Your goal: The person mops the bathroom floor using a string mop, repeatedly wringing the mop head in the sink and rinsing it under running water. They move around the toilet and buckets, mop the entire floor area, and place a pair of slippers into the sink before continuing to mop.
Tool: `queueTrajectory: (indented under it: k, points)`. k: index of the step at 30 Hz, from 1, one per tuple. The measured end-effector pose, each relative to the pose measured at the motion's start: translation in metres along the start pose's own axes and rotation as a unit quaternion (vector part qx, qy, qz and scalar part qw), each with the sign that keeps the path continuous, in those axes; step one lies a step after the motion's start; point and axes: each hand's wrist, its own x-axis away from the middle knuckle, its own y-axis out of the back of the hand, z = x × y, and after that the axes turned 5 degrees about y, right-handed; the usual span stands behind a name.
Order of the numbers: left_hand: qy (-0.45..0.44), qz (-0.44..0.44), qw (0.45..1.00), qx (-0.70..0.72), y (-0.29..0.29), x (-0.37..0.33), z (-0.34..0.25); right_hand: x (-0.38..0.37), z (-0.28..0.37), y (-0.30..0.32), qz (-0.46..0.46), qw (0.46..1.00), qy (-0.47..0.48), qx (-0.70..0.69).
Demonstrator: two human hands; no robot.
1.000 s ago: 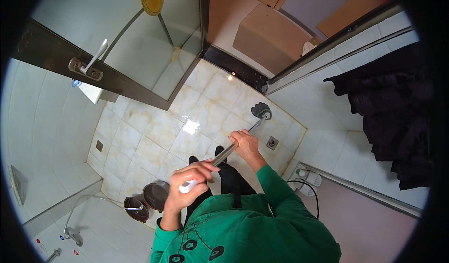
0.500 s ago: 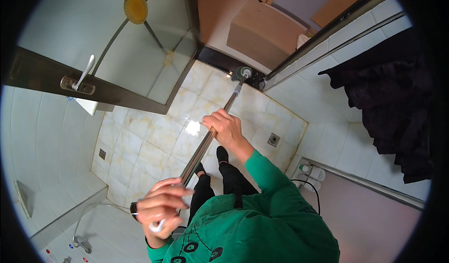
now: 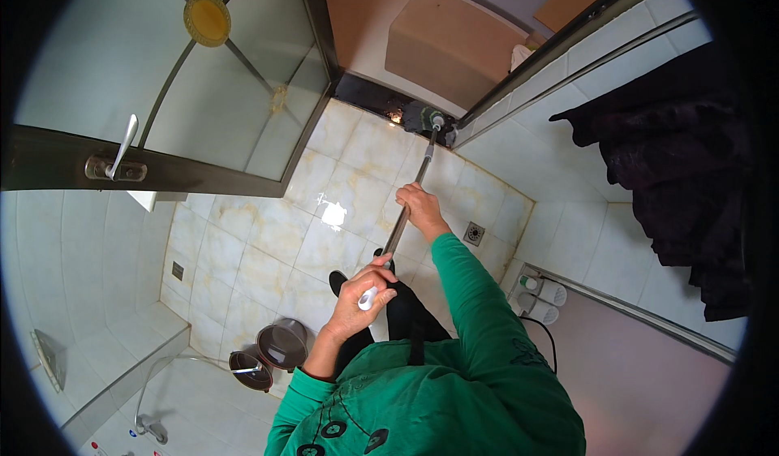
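Observation:
My left hand [image 3: 361,300] wraps round the white-tipped top end of a long-handled mop [image 3: 397,234], close to my body. Farther along the metal pole, my right hand [image 3: 423,214] is closed round it. The pole slants away from me toward the doorway. Its round dark-green head [image 3: 433,118] rests on the black door sill [image 3: 369,99], at the right end beside the door frame; whether it is bristle or fringe I cannot make out. The sill looks wet and shiny near the head.
A frosted-glass door [image 3: 235,66] stands swung inward at the left. Two brown buckets [image 3: 282,344] sit on the tiled floor [image 3: 268,212] by my left arm. A floor drain [image 3: 474,233] lies at right. A dark cloth [image 3: 657,164] hangs there. Beyond the sill is a beige box-like shape [image 3: 446,46].
Both hands and the pole have shifted right and away from me. My left hand, looser with fingers spread before, now grips the pole's top. The mop head has slid slightly right along the sill.

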Motion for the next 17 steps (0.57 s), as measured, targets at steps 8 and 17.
queueTrajectory:
  k: [8, 17]
  points:
    - [0.012, 0.093, 0.995, 0.018, 0.013, 0.009, -0.017, 0.04, 0.036, -0.003, -0.127, 0.986, -0.1, -0.04]
    - [0.066, -0.019, 0.99, 0.122, 0.047, 0.039, -0.021, 0.033, 0.084, -0.042, -0.182, 0.963, -0.186, -0.077]
